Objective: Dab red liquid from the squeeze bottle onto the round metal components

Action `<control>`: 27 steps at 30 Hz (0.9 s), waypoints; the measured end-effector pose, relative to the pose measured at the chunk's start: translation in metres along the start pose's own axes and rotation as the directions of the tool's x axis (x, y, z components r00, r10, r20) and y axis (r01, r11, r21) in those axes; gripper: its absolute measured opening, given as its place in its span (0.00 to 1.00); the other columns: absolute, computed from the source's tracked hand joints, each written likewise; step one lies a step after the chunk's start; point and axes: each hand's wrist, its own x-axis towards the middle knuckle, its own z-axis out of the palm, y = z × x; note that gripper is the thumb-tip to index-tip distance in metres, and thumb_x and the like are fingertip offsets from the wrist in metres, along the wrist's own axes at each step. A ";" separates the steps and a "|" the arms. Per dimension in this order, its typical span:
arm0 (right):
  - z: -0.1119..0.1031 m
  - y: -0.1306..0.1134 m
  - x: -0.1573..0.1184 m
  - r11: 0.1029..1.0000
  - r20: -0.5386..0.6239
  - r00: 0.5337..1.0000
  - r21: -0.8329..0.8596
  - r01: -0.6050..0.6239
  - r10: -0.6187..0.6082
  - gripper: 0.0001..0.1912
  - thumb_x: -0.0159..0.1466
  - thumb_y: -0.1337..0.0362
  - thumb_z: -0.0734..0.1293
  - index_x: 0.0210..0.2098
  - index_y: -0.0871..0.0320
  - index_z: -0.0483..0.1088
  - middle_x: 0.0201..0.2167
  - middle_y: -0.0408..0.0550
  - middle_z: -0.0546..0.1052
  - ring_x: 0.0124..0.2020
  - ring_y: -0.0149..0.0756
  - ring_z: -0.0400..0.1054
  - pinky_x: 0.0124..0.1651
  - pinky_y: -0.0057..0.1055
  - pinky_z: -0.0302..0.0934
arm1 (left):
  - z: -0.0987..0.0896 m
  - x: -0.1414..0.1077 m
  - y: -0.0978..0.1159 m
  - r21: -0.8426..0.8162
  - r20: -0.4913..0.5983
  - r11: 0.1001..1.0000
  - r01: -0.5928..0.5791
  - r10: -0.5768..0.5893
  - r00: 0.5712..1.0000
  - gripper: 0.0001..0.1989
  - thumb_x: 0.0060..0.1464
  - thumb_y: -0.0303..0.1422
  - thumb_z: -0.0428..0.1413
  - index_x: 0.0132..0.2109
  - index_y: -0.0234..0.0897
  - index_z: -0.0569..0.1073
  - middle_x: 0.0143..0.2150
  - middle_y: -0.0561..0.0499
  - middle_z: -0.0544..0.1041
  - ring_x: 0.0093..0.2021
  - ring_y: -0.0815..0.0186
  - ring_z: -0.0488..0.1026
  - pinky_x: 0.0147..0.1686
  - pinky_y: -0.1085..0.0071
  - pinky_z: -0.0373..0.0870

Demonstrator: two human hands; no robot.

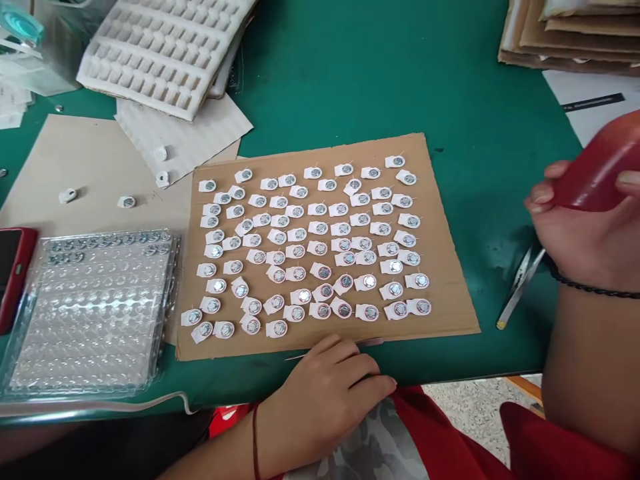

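Observation:
A brown cardboard sheet (pixel 450 313) lies on the green table, covered with several rows of small white parts with round metal centres (pixel 320 250). My left hand (pixel 325 393) rests at the table's near edge, just below the sheet, fingers curled over a thin metal tool, seemingly tweezers (pixel 370 343), that pokes out from under them. My right hand (pixel 585 233) is raised at the right and grips a red, rounded object (pixel 600 170). A second thin metal tool (pixel 517 287) lies on the table under that hand.
A clear plastic blister tray (pixel 90 313) sits at the left with a red phone (pixel 13 270) beside it. White foam trays (pixel 160 50) and loose white parts (pixel 67 195) lie at the back left. Stacked cardboard (pixel 565 33) is at the back right.

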 end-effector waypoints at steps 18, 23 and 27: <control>-0.030 -0.014 0.008 0.832 0.068 0.997 0.552 -0.058 0.025 0.28 0.44 0.41 0.65 0.21 0.55 0.47 0.16 0.34 0.46 0.15 0.21 0.42 0.17 0.24 0.41 | 0.004 0.004 -0.001 0.188 -0.184 0.914 0.361 -0.328 0.927 0.04 0.52 0.29 0.56 0.36 0.40 0.69 0.33 0.53 0.72 0.33 0.62 0.69 0.33 0.64 0.66; -0.030 -0.024 0.008 0.789 -0.019 0.967 0.582 -0.196 0.254 0.24 0.64 0.47 0.41 0.22 0.55 0.48 0.16 0.37 0.48 0.15 0.22 0.44 0.18 0.25 0.43 | 0.005 -0.005 -0.003 0.226 -0.045 0.862 0.454 -0.456 0.889 0.02 0.55 0.30 0.53 0.33 0.39 0.67 0.35 0.52 0.69 0.36 0.62 0.68 0.36 0.63 0.68; -0.035 -0.020 0.006 0.961 -0.158 0.979 0.263 -0.084 0.129 0.31 0.63 0.53 0.32 0.28 0.55 0.60 0.15 0.37 0.48 0.14 0.21 0.46 0.19 0.23 0.45 | 0.002 -0.005 0.006 0.181 -0.005 0.870 0.459 -0.465 0.885 0.04 0.57 0.27 0.50 0.33 0.38 0.66 0.35 0.52 0.70 0.36 0.63 0.68 0.37 0.63 0.68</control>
